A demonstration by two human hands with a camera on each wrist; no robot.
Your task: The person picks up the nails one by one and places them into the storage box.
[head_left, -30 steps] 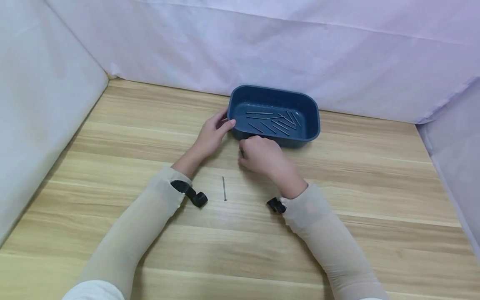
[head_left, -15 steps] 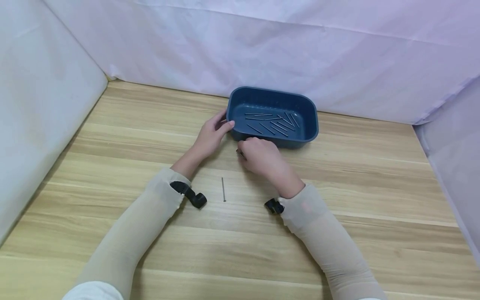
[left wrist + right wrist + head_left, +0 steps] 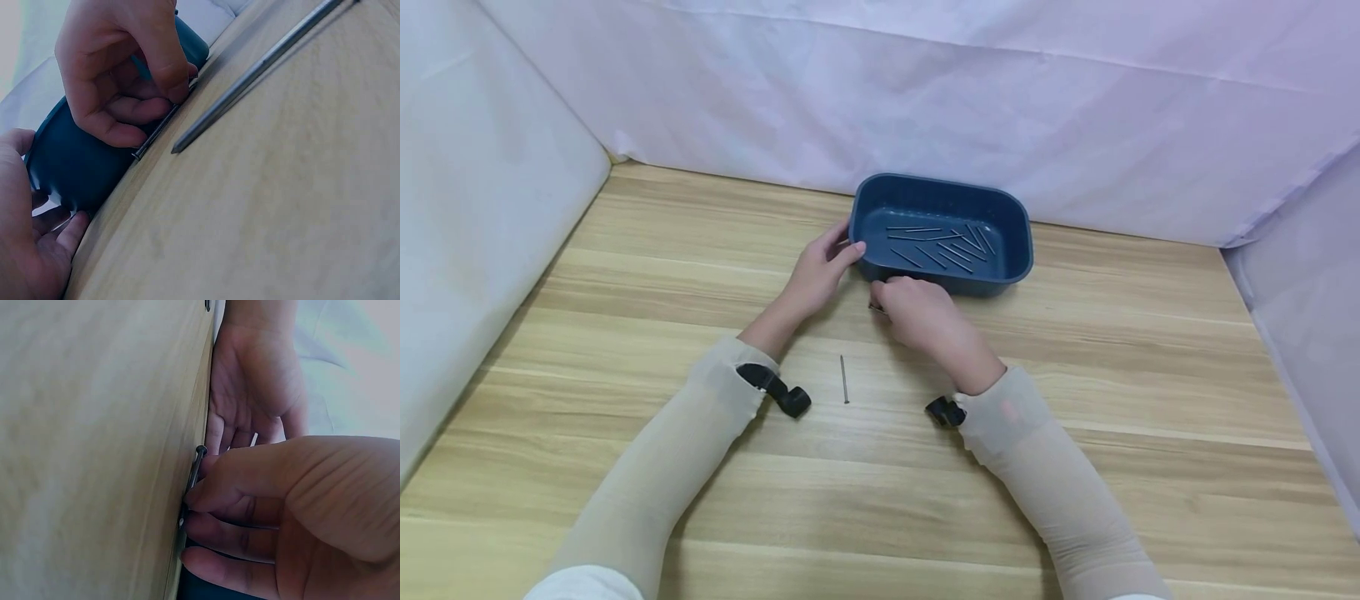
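Currently pinched: one nail [image 3: 154, 133] between thumb and curled fingers of right hand [image 3: 921, 315], shank lying flat against wooden table [image 3: 1120, 350], head poking out at thumb side, remainder hidden under fingertips [image 3: 203, 499]. Located just in front of blue tray [image 3: 992, 279], at its near left corner, close to the near wall; contact with that wall not determinable. Right hand knuckles up, fingers bunched low on the tabletop.

Left of the tray: left hand [image 3: 820, 271], fingers loosely extended, thumb tip and fingers touching the tray's left end wall, palm facing it; nothing clasped. Seen in left wrist view cupping the dark rounded corner.

Inside the tray: several nails [image 3: 936, 246] lying loose on the floor, scattered at varied angles.

Nearer than the tray, well apart from it: second loose nail [image 3: 844, 379] flat on the table, between both forearms, pointing roughly toward the tray. Untouched by either hand.
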